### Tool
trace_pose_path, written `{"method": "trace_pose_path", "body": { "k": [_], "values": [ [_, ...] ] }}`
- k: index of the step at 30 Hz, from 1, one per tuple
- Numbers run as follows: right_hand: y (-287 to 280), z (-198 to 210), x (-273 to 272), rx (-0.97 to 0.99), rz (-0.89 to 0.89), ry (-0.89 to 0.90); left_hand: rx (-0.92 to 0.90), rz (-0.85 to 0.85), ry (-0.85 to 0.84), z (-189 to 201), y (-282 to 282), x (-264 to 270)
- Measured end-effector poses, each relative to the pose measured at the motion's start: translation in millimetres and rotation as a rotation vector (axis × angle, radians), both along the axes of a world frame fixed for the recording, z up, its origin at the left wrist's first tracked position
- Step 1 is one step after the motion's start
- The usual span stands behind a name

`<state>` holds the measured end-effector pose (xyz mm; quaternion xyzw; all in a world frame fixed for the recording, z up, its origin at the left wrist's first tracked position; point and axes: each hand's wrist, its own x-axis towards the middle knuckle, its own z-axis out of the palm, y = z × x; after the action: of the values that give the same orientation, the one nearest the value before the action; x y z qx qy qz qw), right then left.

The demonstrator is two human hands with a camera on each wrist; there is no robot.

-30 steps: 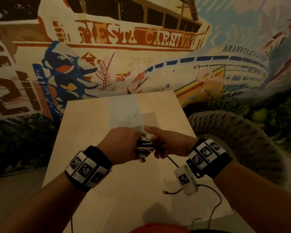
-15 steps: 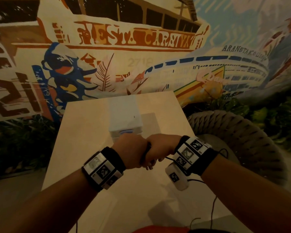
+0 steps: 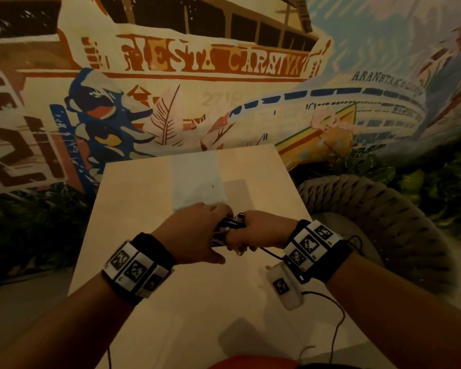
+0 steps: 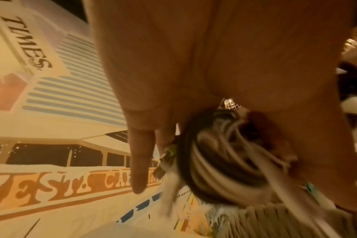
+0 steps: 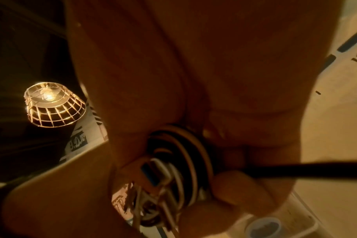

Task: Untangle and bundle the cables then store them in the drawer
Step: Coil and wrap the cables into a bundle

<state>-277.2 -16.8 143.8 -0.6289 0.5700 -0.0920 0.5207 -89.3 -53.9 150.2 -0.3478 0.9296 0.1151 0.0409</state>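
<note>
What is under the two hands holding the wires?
Under the left hand and right hand gripping the cable bundle lies the pale tabletop. The white box sits just behind; the hands hide its near edge.

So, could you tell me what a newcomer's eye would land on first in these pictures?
First, the left hand and right hand meeting over the pale table, both gripping a coiled black-and-white cable bundle. Behind looms a painted mural, and a white box sits just beyond the hands.

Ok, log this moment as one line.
step: bundling | left hand: grips cable bundle | right hand: grips bundle, black cable trailing | drawer box: behind hands on table
</note>
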Motion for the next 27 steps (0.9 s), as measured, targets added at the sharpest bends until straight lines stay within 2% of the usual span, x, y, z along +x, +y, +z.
{"method": "trace_pose_path", "body": {
  "k": [3, 10, 14, 16, 19, 22, 25, 27],
  "values": [
    [-2, 0, -1, 0.008, 0.053, -0.001, 0.038, 0.011, 0.049, -3, 2, 0],
    [-3, 1, -2, 0.262, 0.036, -0.176, -0.043, -0.045, -0.078, 5, 11, -5],
    [-5, 4, -2, 0.315, 0.078, -0.145, -0.076, -0.093, -0.141, 9, 15, -8],
    [-6, 3, -1, 0.234, 0.022, -0.077, -0.093, -0.083, -0.140, 10, 14, -10],
    [-6, -4, 3, 0.136, 0.011, 0.019, -0.105, -0.081, -0.100, 8, 14, -12],
    [-3, -7, 3, 0.116, 0.048, 0.047, -0.033, -0.061, -0.026, 5, 15, -11],
    [3, -7, -4, 0.094, 0.043, 0.003, 0.058, 0.000, 0.056, 8, 6, -3],
    [6, -7, -10, 0.098, -0.014, -0.080, 0.201, 0.049, 0.185, 12, -1, 7]
  ]
}}
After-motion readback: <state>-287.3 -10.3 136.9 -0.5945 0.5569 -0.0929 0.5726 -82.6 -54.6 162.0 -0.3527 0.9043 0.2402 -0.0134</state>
